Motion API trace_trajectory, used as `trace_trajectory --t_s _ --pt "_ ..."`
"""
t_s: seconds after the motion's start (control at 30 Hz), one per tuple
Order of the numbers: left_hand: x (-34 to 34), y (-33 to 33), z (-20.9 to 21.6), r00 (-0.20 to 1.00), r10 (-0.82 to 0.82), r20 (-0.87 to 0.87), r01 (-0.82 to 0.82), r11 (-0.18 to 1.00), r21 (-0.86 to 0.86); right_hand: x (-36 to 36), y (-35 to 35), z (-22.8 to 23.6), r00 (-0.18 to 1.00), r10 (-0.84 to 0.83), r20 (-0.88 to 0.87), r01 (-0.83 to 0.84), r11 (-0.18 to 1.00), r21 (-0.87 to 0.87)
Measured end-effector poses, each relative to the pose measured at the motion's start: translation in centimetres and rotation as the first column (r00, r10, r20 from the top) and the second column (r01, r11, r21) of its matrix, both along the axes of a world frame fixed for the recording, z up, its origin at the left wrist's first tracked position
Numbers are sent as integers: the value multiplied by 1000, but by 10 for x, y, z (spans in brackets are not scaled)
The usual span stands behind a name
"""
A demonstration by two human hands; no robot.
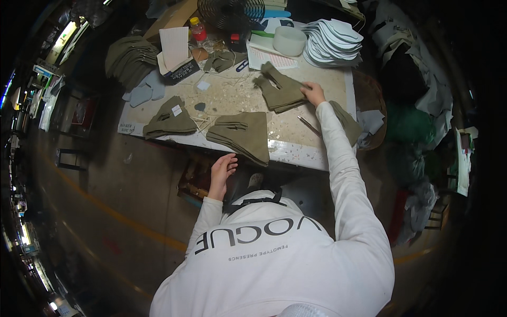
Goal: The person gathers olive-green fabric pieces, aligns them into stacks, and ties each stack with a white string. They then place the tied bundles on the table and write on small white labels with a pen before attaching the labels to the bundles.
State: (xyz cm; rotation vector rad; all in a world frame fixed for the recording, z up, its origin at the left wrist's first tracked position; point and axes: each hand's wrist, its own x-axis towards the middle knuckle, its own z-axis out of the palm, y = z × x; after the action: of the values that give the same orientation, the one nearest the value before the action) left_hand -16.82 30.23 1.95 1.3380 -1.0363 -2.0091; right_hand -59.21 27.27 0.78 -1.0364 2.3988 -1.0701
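At the right of the worktable my right hand (pixel 314 94) pinches the right edge of a stack of olive fabric pieces (pixel 283 96). The top piece has a slot cut in it and looks tilted up from the rest. My left hand (pixel 224 170) is just off the table's front edge, fingers loosely bent with nothing visible in them. Nearest to it is another olive fabric stack (pixel 240 134), fanned in layers and overhanging the edge. Further left, a third olive stack (pixel 171 117) carries a small white label (pixel 176 110). More olive fabric (pixel 344 122) lies beside my right forearm.
A pencil-like tool (pixel 308 124) lies near my right forearm. Behind are a black fan (pixel 231 11), a red bottle with a yellow cap (pixel 198 29), a box of cards (pixel 178 70), a tape roll (pixel 290 41) and stacked white pieces (pixel 334 43). Bundles (pixel 417 121) stand at the right.
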Motion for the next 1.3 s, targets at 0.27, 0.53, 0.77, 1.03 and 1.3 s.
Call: trace_trajectory --t_s 0.27,0.53,0.77,1.03,1.3 --pt "-7 0 -1 998 -57 -34 56 998 -31 -40 10 -29 889 83 450 -38 993 -107" --pt "-26 1 4 993 -117 -2 117 993 -31 122 49 40 911 337 -240 -402 855 -327" --pt "-28 -2 -2 993 -120 -24 118 990 -76 222 86 34 788 599 -144 -612 788 -65" --pt "-30 0 -5 987 -148 -61 146 989 -33 222 91 25 773 567 -284 -621 768 -156" --pt "-28 4 1 994 -104 39 104 995 -1 220 90 34 810 554 -191 -586 770 -253"
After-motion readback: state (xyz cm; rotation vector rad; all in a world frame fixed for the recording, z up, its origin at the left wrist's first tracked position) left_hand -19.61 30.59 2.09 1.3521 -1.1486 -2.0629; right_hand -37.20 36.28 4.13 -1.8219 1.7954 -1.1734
